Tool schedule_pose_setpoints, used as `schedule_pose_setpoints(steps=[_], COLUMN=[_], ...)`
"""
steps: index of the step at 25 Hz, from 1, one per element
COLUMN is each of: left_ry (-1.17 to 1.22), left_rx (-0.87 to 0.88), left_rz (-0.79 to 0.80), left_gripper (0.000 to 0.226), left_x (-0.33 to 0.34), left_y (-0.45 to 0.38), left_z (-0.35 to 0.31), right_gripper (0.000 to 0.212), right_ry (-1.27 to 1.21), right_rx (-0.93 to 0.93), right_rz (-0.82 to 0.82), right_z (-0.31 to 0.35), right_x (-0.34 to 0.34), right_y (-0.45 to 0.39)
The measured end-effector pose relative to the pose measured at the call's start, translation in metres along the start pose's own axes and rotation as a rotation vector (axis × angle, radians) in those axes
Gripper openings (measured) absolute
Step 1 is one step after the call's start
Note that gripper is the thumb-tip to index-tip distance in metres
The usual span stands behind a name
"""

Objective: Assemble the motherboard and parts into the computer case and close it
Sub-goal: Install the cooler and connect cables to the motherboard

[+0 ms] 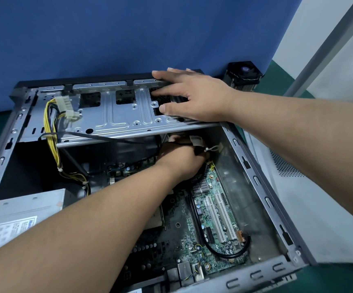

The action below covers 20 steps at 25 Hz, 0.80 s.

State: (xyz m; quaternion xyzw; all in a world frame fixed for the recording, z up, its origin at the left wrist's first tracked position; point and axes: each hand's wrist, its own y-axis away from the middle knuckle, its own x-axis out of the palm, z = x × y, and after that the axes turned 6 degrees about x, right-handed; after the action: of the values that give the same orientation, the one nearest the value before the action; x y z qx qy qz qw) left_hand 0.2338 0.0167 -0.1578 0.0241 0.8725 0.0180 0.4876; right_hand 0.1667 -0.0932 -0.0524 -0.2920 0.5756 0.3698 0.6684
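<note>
— So where's the motherboard [211, 210]?
— Flat in the open case [255, 178], under the left hand [181, 159], whose grip curls round black cables [198, 150].
— And the right hand [194, 96]?
— Fingers straight, pressing the drive cage [118, 115] above.

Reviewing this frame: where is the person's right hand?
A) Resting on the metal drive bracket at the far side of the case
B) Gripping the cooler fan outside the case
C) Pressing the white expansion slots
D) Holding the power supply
A: the right hand lies spread on the metal drive bracket, fingers straight, above the open case.
</note>
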Motion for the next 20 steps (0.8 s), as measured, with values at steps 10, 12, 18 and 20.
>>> schedule_pose_setpoints(steps=[10,12,18,20], left_ry=[-0.430,-0.582,-0.533,-0.526], left_rx=[0.316,0.335,0.113,0.086], left_rz=[0.023,0.017,0.266,0.325], left_gripper=[0.032,0.053,0.062,0.062], left_x=[-0.054,-0.050,-0.025,-0.021], left_y=[0.079,0.080,0.045,0.036], left_z=[-0.035,-0.029,-0.030,-0.033], right_gripper=[0.051,0.052,0.052,0.052], right_ry=[0.045,0.045,0.037,0.038], right_rx=[-0.004,-0.006,-0.006,-0.011], right_rz=[-0.012,-0.014,-0.020,-0.019], right_z=[0.002,0.001,-0.002,-0.002], right_x=[0.002,0.003,0.004,0.005], right_y=[0.000,0.000,-0.002,-0.002])
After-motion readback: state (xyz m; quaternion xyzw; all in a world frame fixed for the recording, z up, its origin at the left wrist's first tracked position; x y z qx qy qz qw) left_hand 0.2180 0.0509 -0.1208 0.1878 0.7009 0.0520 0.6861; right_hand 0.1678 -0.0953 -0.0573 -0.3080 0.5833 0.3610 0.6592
